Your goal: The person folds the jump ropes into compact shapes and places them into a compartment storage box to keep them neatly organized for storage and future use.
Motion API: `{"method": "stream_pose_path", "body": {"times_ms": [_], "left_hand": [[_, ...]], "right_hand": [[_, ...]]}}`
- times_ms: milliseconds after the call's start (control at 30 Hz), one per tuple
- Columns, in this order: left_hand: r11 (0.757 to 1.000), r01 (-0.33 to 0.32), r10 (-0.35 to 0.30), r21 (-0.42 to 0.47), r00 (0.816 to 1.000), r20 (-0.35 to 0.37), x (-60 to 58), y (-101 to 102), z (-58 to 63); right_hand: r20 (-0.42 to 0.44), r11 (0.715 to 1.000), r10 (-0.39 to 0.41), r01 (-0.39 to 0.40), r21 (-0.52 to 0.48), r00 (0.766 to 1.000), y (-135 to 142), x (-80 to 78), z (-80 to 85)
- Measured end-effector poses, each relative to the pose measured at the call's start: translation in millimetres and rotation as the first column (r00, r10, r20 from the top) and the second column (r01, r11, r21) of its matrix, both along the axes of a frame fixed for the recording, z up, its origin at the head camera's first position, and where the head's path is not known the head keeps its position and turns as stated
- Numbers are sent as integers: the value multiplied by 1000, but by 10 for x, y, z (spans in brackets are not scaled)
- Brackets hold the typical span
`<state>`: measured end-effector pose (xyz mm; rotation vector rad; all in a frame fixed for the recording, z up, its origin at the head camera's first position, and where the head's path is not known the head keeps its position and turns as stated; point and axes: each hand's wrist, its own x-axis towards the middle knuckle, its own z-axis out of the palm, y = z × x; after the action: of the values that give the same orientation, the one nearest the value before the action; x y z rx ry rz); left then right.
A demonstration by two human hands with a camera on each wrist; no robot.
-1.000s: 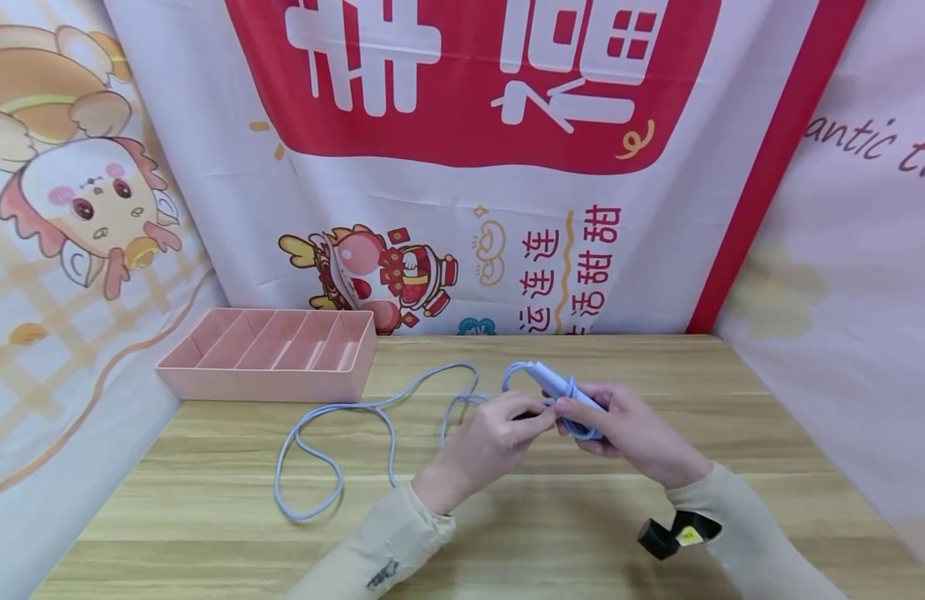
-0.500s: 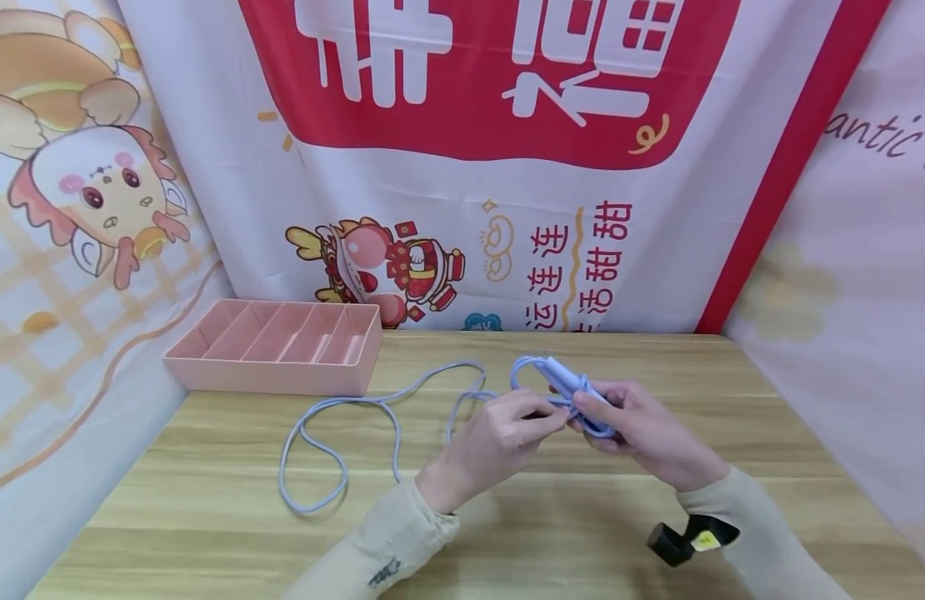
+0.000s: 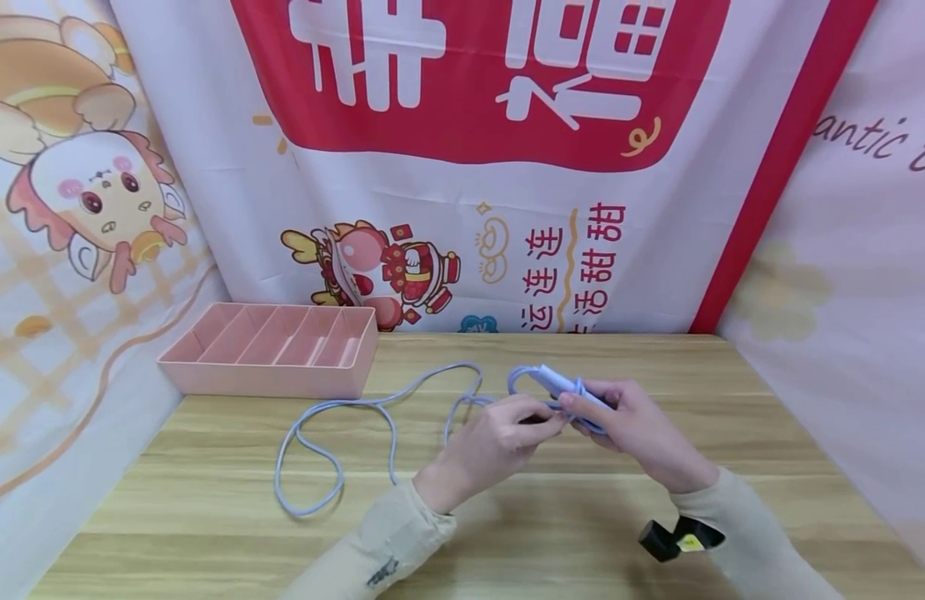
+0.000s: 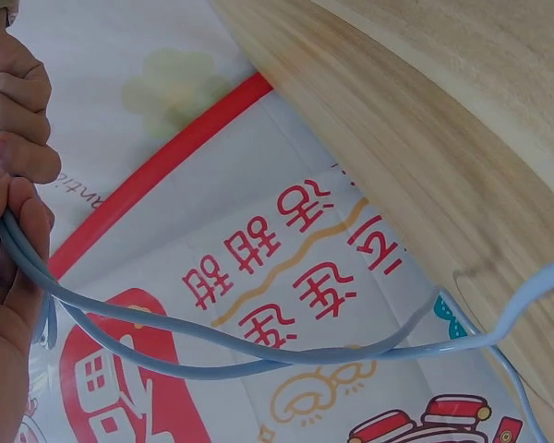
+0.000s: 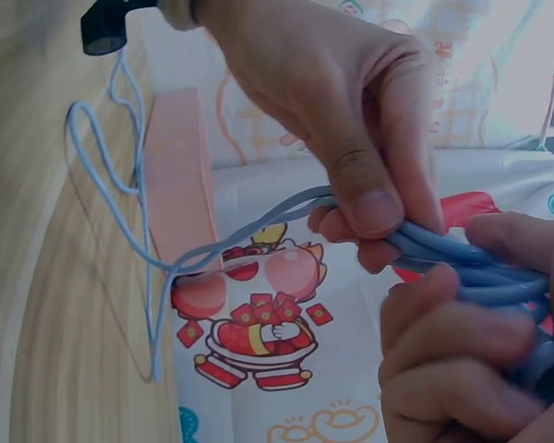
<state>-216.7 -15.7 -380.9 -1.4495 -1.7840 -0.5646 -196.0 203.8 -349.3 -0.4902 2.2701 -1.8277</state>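
My right hand (image 3: pixel 646 433) grips the light blue handle (image 3: pixel 551 379) of a jump rope, with turns of its cord wound around the handle. Just left of it, my left hand (image 3: pixel 496 437) pinches the cord close to those turns. In the right wrist view the left thumb and fingers hold two strands of cord (image 5: pixel 258 226) beside the bundled loops (image 5: pixel 443 247). From the left hand, two strands of cord (image 4: pixel 185 325) trail away in the left wrist view. The rest of the cord (image 3: pixel 312 410) lies in loose loops on the table. Fingers partly hide the handle.
A pink divided box (image 3: pixel 263 379) stands at the table's back left. Printed cloth walls (image 3: pixel 432 192) enclose the wooden table (image 3: pixel 207 500) at the back and sides. A black wrist camera (image 3: pixel 661 540) sticks out from the right sleeve.
The head view shifts slightly. Both hands stay together with only small motions at the wound cord, and the handle lies a little flatter. The loose cord on the table keeps its shape.
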Motion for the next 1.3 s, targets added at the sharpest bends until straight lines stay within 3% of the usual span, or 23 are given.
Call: {"method": "stream_pose_path", "body": {"times_ms": [200,300,367,500,567,633,700,767,833,900,967,1000,1067,1200,1300], "left_hand": [[1000,19,-19,17,1000,21,-9,-11,-10],[995,69,-74,73,995,68,-27,-13,-8],[986,114,-128,125,986,109,-45,-6,-5],[961,182,-227,208,948,221,-85,-10,4],[954,202,-264,220,915,305,-99,-38,2],[953,211,-285,218,869,406,-117,-90,-11],[949,237,-310,206,807,502,-154,-149,-19],[946,263,-323,189,735,596,-206,-213,-13],[946,288,-309,147,668,677,-275,-271,13],[947,307,-270,98,589,762,-347,-320,58],[950,312,-200,28,535,821,-417,-358,123],[949,316,-162,-11,516,841,-452,-368,157],[944,319,-91,-85,500,861,-508,-376,236],[915,340,9,-216,520,854,-585,-348,377],[895,348,68,-278,509,858,-614,-334,457]], "right_hand": [[-24,998,-54,53,-33,998,-44,-25,-54],[-17,996,-76,75,-50,997,-53,-18,-48],[-13,994,-92,91,-62,996,-50,-3,-31],[-17,988,-123,121,-98,992,-41,32,10],[-23,985,-128,124,-120,992,-36,49,28],[-32,985,-114,109,-130,993,-31,59,40],[-54,990,-70,63,-124,996,-21,59,43],[-84,994,-10,1,-108,996,-5,54,50],[-122,994,65,-75,-77,990,24,51,59],[-174,988,142,-149,-28,974,57,47,68],[-207,977,212,-210,33,955,86,45,78],[-222,969,246,-237,67,944,97,43,79],[-233,955,294,-272,121,927,111,33,83],[-220,934,350,-321,157,911,124,15,92],[-220,923,381,-357,143,898,140,11,100]]}}
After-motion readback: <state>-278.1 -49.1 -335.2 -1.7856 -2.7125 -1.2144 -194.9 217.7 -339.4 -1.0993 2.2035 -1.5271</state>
